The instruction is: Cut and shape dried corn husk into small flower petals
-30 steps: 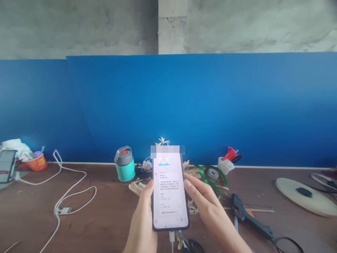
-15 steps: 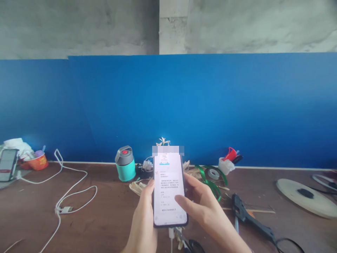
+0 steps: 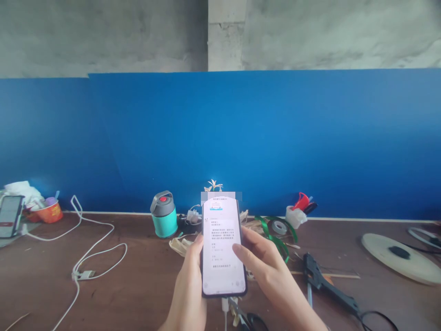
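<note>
A smartphone (image 3: 222, 257) is held upright between both hands, its lit screen facing me and showing lines of text. My left hand (image 3: 190, 276) grips the left edge, thumb along the side. My right hand (image 3: 263, 257) holds the right edge, with its thumb over the screen's right side. The fingers behind the phone are hidden. A white charging cable (image 3: 225, 305) is plugged into the phone's lower end. Scissors (image 3: 250, 319) lie just below it on the table, partly cut off by the frame.
Left of the hands stands a teal flask (image 3: 164, 223); a white cable (image 3: 93, 253) loops nearby. On the right are green ribbon (image 3: 275, 241), a cup with pens (image 3: 295, 216), a glue gun (image 3: 329, 285) and a round cream disc (image 3: 399, 257). A blue partition (image 3: 220, 128) closes off the back.
The text on the screen has scrolled slightly upward. My right thumb has moved up a little over the screen, and the phone has shifted slightly right.
</note>
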`<state>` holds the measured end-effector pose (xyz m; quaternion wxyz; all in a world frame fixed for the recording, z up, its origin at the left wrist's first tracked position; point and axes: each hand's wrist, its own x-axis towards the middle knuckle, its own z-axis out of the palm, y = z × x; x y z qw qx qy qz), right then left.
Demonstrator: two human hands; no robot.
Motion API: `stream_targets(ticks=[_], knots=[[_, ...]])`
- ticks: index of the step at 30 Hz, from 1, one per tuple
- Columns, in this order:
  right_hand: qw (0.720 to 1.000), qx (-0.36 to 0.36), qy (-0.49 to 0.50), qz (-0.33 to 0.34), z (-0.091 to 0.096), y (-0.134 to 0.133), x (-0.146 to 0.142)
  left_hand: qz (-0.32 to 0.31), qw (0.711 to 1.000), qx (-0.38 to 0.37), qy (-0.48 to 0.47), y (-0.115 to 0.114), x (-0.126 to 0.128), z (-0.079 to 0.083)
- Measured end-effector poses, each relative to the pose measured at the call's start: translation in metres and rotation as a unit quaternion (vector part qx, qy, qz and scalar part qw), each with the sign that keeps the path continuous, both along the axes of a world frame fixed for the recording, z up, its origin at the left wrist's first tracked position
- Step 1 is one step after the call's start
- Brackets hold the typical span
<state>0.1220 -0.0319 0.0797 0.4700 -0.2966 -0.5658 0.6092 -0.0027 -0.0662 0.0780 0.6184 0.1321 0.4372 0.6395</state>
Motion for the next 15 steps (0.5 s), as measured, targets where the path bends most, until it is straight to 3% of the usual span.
stream_targets(ticks=[5,12,15], knots=[[0.999,0.006,-0.024,-0.028,-0.003,-0.001,0.002,0.019,1.0,0.013,0.013,0.0,0.0,-0.002],[0.974,-0.049,-0.088,-0.203,-0.016,-0.003,0.005,0.023,1.0,-0.005,0.005,0.001,0.001,0.0],[0.967,-0.054,-0.111,-0.221,-0.018,-0.002,0.007,0.019,1.0,-0.002,-0.001,0.002,0.001,0.001]])
